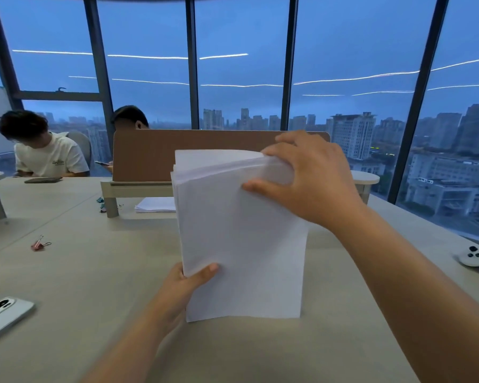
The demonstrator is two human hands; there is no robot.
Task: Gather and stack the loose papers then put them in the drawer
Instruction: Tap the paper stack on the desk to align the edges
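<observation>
A thick stack of white papers (pixel 241 244) stands upright on its bottom edge on the grey table (pixel 94 272), right in front of me. My left hand (pixel 183 286) grips the stack's lower left edge, thumb on the front sheet. My right hand (pixel 307 175) holds the top right corner, thumb in front and fingers over the top edge. The top sheets are slightly fanned. A second, smaller pile of white paper (pixel 155 204) lies flat further back, under the desk shelf. No drawer is in view.
A brown divider panel (pixel 205 153) on a raised shelf stands behind the stack. Pink binder clip (pixel 39 243) lies at left, a phone (pixel 3 313) at the near left edge, a white controller (pixel 476 255) at right. Two people sit at the far left.
</observation>
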